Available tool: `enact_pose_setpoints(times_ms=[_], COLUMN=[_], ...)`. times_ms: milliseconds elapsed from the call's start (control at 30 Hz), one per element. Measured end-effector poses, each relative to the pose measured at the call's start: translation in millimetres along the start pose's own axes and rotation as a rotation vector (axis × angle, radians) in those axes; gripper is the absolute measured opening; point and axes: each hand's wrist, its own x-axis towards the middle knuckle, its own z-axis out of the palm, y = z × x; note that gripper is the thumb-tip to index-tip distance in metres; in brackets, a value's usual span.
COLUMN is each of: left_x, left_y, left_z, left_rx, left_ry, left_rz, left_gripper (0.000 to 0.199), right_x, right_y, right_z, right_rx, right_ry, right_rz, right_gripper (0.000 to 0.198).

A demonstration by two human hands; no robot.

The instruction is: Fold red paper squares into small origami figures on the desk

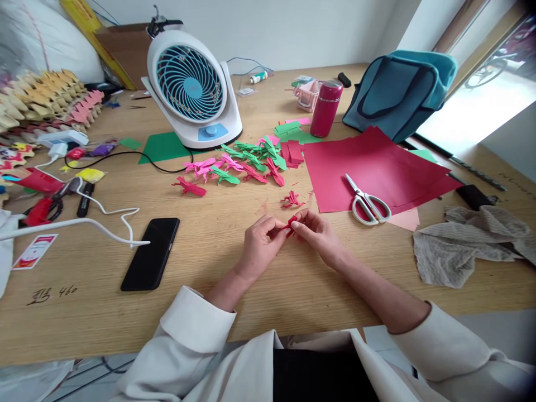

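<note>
A small folded piece of red paper [291, 223] is pinched between my two hands above the table's middle. My left hand [260, 245] grips its left side with thumb and fingertips. From the right, my right hand [320, 234] holds it between thumb and forefinger. Just beyond my fingers lies a small red folded paper piece [292, 199]. Farther back is a loose pile of green [251, 153], pink and red folded paper figures. Beside that pile rest small red paper strips [293, 153].
White-handled scissors [368, 204] lie on large red paper sheets [343, 162] at right. A fan [190, 84], magenta flask [325, 109] and blue bag [397, 95] stand behind. A phone [151, 254] with a white cable is at left; a crumpled cloth [464, 240] lies right.
</note>
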Motion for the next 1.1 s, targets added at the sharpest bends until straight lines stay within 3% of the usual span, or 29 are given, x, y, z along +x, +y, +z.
enact_pose_setpoints(times_ms=[300, 467, 533, 667, 767, 1100], left_x=[1.0, 3.2, 3.6, 3.8, 3.9, 2.5], left_y=[-2.3, -8.6, -10.4, -9.9, -7.9, -11.4], left_z=[0.0, 0.9, 1.2, -0.5, -2.0, -0.7], left_rx=[-0.074, -0.225, -0.298, -0.346, -0.310, -0.087], left_ry=[0.035, -0.029, -0.046, -0.100, -0.156, -0.143], left_rz=[-0.169, -0.235, -0.229, -0.199, -0.191, -0.042], left_gripper=[0.016, 0.012, 0.008, 0.039, 0.052, 0.064], right_x=[5.6, 7.9, 8.2, 8.5, 8.9, 9.4], right_y=[6.2, 10.2, 10.7, 9.9, 9.4, 9.7], right_z=[-5.8, -9.9, -10.3, -10.4, -10.6, -11.6], right_rx=[0.060, 0.107, 0.118, 0.142, 0.156, 0.163], right_ry=[0.012, 0.000, -0.004, -0.011, -0.009, -0.054], right_rz=[-0.058, -0.056, -0.045, -0.021, -0.015, -0.032], right_gripper=[0.032, 0.031, 0.032, 0.034, 0.034, 0.032])
